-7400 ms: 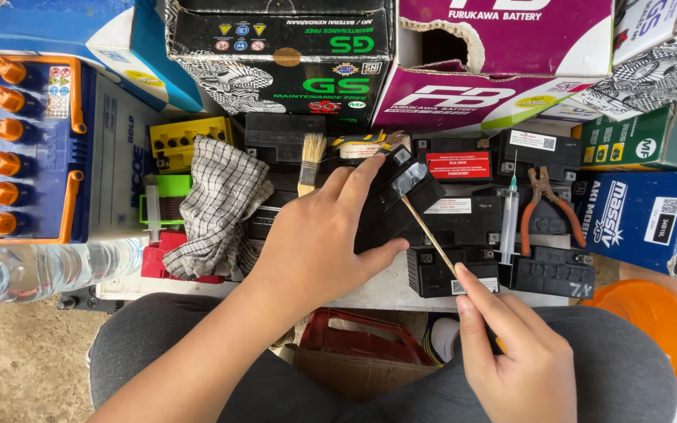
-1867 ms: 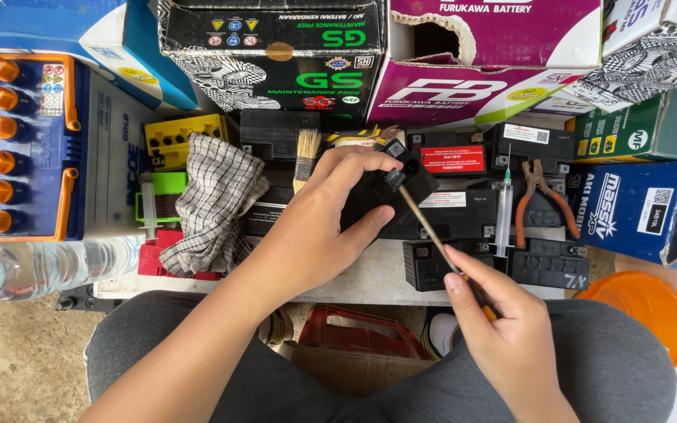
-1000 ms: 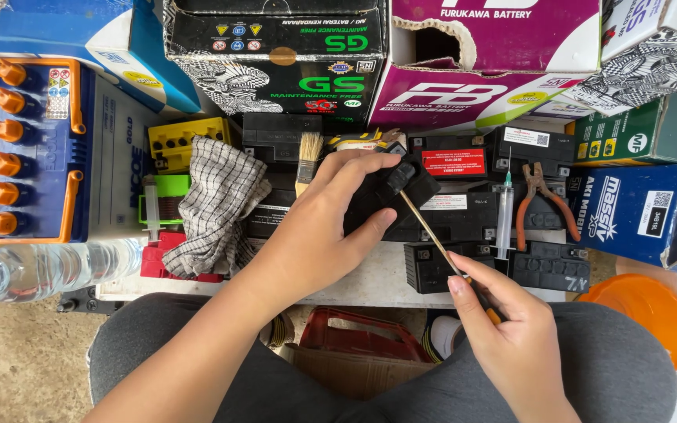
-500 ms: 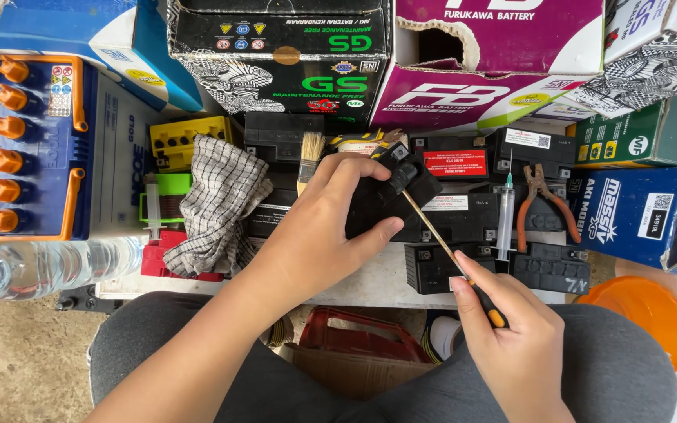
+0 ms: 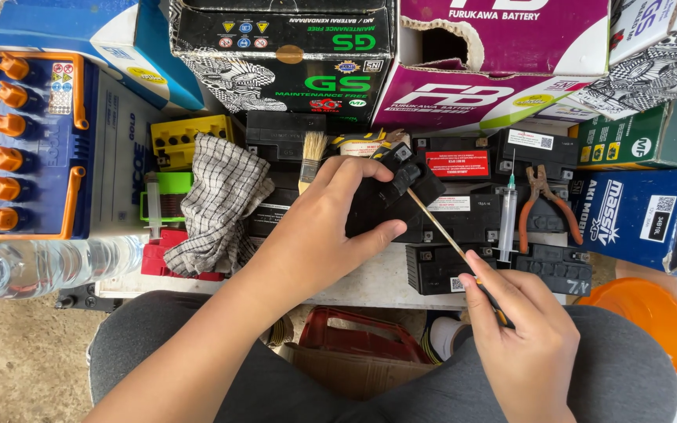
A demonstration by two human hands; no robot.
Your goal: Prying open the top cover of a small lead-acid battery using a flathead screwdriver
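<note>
Black plastic forms the casing of the small battery (image 5: 389,196), which sits tilted at the centre of the view, raised above the row of black batteries (image 5: 495,227) on the pale bench top (image 5: 370,278); the left hand (image 5: 315,235) grips it, fingers curled over the top edge and thumb pressed against the near side, fully closed on the casing; the right hand (image 5: 523,348), at 5 o'clock from the battery, pinches the handle of a screwdriver (image 5: 444,235) between thumb and fingers, closed on it; the thin shaft runs toward 11 o'clock and its tip meets a corner terminal on the battery's upper face. Risk, as a judgement: the tip may slip off the terminal and strike the left fingers close by, since the battery is held in the air rather than braced flat; a metal shaft touching both terminals may short the cell; a loosened grip may drop the casing onto the batteries below. At 3 o'clock lie a syringe (image 5: 508,219) and orange-handled pliers (image 5: 546,207); at 9 o'clock, a checked cloth (image 5: 217,204) and a paintbrush (image 5: 311,157).
</note>
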